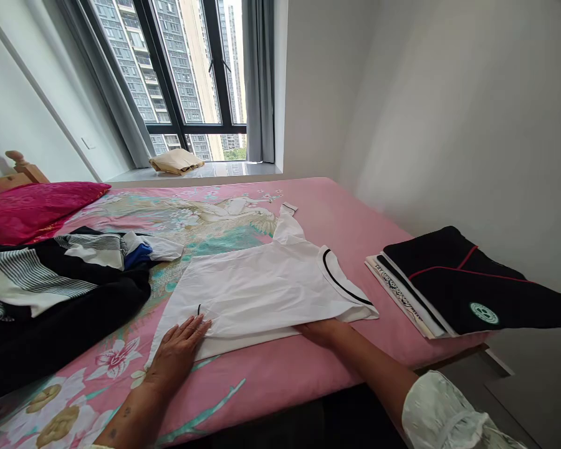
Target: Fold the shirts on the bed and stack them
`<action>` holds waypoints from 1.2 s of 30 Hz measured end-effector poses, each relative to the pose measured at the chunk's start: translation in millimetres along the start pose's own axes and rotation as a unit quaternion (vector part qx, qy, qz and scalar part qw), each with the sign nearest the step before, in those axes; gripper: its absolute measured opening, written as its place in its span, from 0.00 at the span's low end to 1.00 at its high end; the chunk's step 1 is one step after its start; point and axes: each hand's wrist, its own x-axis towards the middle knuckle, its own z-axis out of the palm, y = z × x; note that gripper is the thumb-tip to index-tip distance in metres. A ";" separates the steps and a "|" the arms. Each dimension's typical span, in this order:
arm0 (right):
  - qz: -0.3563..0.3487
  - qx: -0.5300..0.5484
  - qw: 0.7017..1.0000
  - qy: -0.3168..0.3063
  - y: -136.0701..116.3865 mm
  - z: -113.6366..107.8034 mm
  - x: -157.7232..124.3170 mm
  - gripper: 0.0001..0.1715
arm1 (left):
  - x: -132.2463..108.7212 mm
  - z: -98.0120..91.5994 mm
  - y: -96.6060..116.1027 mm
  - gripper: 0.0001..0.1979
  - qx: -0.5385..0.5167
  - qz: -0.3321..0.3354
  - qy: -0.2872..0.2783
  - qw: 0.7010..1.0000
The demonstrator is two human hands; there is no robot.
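Note:
A white T-shirt with black trim at the neck lies on the bed, its collar to the right. One sleeve points toward the window, and its near side is folded over. My left hand rests on the shirt's near left part, palm down with fingers stretched out. At the near right edge, my right hand reaches beneath the upper layer of cloth. Its fingers are hidden there, so I cannot tell whether they grip the fabric.
Folded clothes, a black one on top, are stacked at the bed's right edge. Loose black and striped clothes lie left, beside a dark pink pillow. The bed sheet is pink and flowered. A beige folded cloth sits on the windowsill.

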 end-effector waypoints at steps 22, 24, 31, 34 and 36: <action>0.051 -0.096 0.963 0.248 64.3 -12.8 -112.7 0.17 | -3.0 0.6 1.6 0.28 -0.027 -0.039 -0.059 0.997; 0.031 -0.101 0.959 0.262 53.2 -16.8 -104.2 0.19 | -2.7 0.7 1.8 0.28 -0.026 -0.041 -0.058 0.997; 0.061 -0.146 0.955 0.253 60.6 -13.4 -60.1 0.19 | -5.8 6.8 -0.7 0.29 -0.027 -0.035 -0.047 0.998; 0.078 -0.149 0.956 0.243 78.4 -14.0 -63.9 0.14 | -7.1 6.8 0.4 0.29 -0.033 -0.038 -0.043 0.998; 0.081 -0.153 0.954 0.247 85.1 -14.9 -71.8 0.14 | -7.8 7.0 0.3 0.28 -0.040 -0.039 -0.036 0.998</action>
